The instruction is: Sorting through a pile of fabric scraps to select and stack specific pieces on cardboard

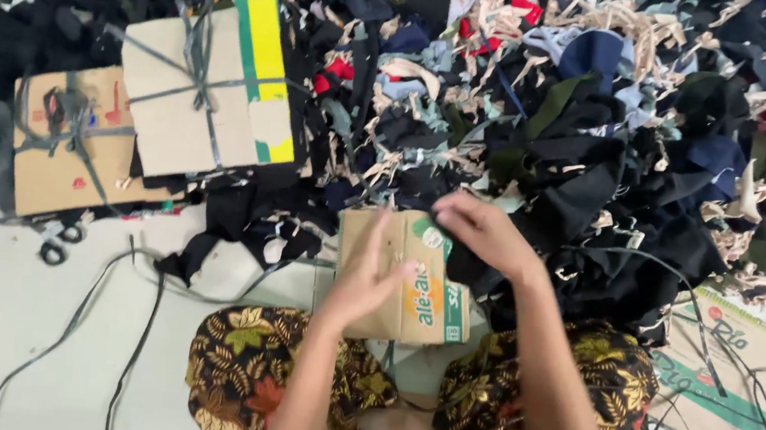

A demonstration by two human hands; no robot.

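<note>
A brown cardboard piece [422, 296] with green and orange print lies on the floor in front of my knees. My left hand [366, 280] rests flat on it, fingers spread. My right hand [482, 231] hovers at the cardboard's upper right corner, fingers curled down toward black fabric scraps [577, 199]; whether it grips a scrap is hidden by the fingers. My legs in patterned yellow-brown trousers [260, 364] frame the cardboard.
A large heap of mixed fabric scraps [608, 97] fills the top and right. Two cardboard bundles tied with strips [211, 80] [64, 145] lie at left, scissors [58, 240] below them. Another printed cardboard sheet [720, 378] and black strips [141, 312] lie on the floor.
</note>
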